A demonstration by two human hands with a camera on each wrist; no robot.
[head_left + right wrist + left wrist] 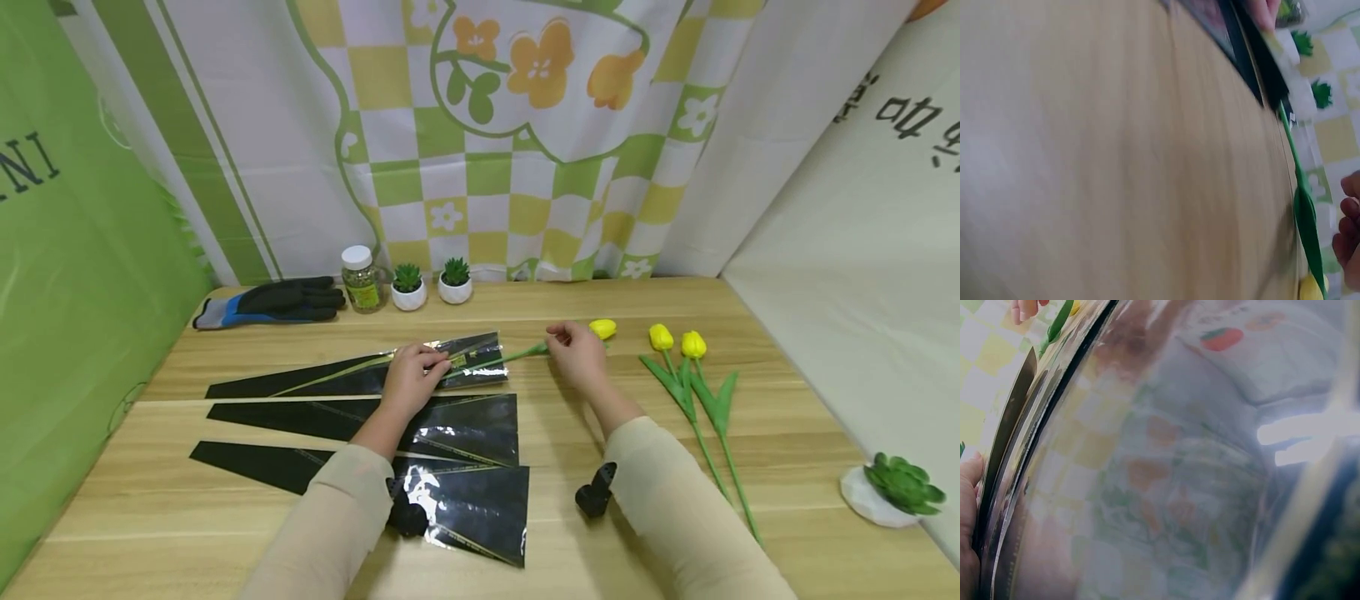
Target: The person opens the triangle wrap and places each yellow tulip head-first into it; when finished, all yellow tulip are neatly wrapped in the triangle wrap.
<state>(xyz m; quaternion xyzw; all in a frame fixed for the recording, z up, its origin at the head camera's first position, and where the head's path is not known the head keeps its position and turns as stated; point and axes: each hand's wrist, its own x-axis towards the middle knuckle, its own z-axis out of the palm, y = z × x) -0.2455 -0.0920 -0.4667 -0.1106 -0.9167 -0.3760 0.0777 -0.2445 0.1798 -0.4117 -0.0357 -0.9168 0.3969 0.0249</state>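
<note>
In the head view, a long tapered black flower sleeve [322, 382] with a clear front lies at the back, wide end to the right. My left hand [415, 377] pinches it near the wide end, around the tulip stem inside; fingers [1264, 14] also show at the sleeve in the right wrist view. A yellow artificial tulip [602, 329] lies with its green stem [498, 362] running into the sleeve's opening and its bloom outside. Close above its leaves hovers my right hand [579, 354], fingers loosely curled, apart from the leaf [1305, 215] in the right wrist view.
Two more sleeves [465, 427] [487, 504] lie nearer me. Two yellow tulips [661, 337] [693, 344] rest at the right. Along the back are a glove [281, 302], a lidded jar [362, 283] and two potted succulents [408, 290] [455, 283]. Another potted succulent [888, 492] stands far right.
</note>
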